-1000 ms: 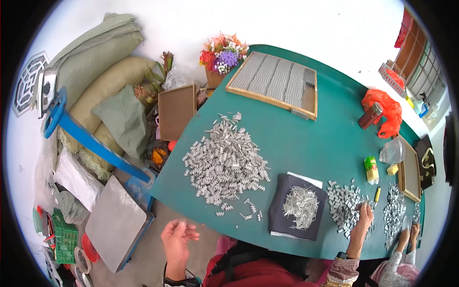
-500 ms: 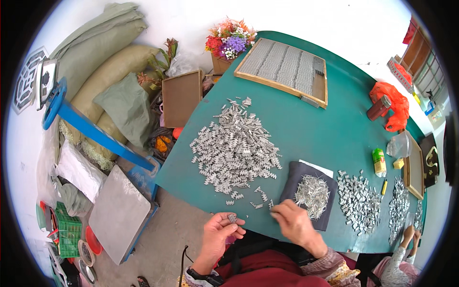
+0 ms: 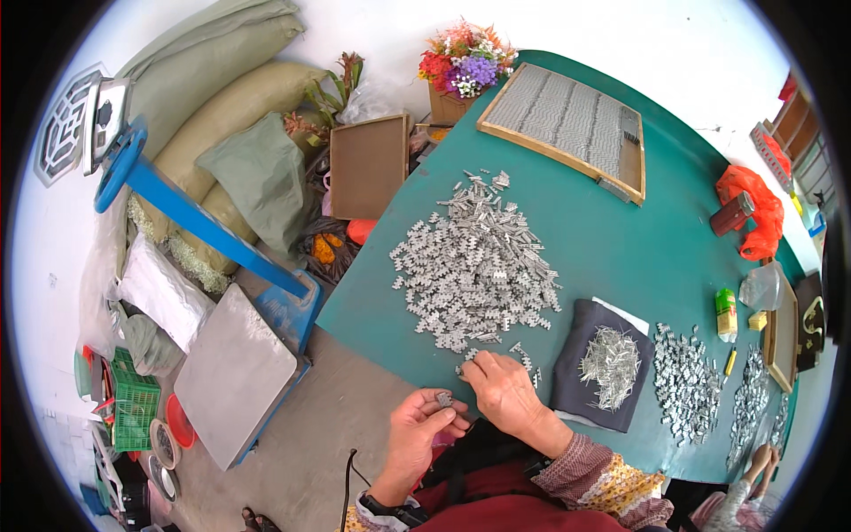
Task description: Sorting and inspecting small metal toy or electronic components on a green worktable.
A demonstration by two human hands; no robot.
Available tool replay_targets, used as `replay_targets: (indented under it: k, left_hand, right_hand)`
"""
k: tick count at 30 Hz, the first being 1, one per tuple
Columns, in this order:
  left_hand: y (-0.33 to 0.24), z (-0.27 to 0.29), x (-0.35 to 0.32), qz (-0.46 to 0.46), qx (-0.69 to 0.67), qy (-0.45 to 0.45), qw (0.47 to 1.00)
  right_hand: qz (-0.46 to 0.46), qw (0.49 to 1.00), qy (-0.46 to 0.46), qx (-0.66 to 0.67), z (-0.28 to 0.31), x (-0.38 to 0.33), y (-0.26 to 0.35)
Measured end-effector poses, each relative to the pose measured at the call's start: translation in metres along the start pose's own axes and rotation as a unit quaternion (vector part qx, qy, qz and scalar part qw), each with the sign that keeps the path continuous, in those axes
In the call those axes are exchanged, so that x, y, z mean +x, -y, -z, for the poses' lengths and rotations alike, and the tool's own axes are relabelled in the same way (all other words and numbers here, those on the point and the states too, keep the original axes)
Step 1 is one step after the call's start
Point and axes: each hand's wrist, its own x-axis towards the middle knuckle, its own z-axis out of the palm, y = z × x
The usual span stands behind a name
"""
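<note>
My left hand (image 3: 420,436), near the table's front edge, pinches a small grey toothed metal piece (image 3: 445,400) between thumb and fingers. Close beside it, my right hand (image 3: 507,395) reaches over the edge with its fingers drawn together. Their tips meet at the near side of a big heap of toothed metal pieces (image 3: 474,266); what they grip, if anything, is hidden. A few loose metal pieces (image 3: 523,356) lie just beyond the right hand. To its right, a pile of thin silvery pins (image 3: 612,365) rests on a folded dark cloth (image 3: 574,355).
On the green table (image 3: 594,239) are a wooden-framed tray of metal rows (image 3: 558,120), more metal pieces (image 3: 687,386), a red bag (image 3: 753,204) and a dark red cylinder (image 3: 732,214). A co-worker's hands (image 3: 762,461) are at far right. A platform scale (image 3: 235,372) stands left.
My right hand has moved left from beside the pin pile to the near side of the heap, next to my left hand. The left hand still pinches its piece. The whole view has shifted.
</note>
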Motion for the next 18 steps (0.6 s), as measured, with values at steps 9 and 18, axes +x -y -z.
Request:
replay_targets:
  k: [9, 18]
  left_hand:
    - [-0.003, -0.008, 0.004, 0.001, 0.014, -0.017, 1.0]
    - [-0.006, -0.043, 0.012, -0.047, 0.028, 0.028, 0.998]
  right_hand:
    - [-0.134, 0.984, -0.061, 0.104, 0.01, -0.004, 0.006]
    - [-0.301, 0.881, -0.052, 0.361, 0.033, -0.022, 0.014]
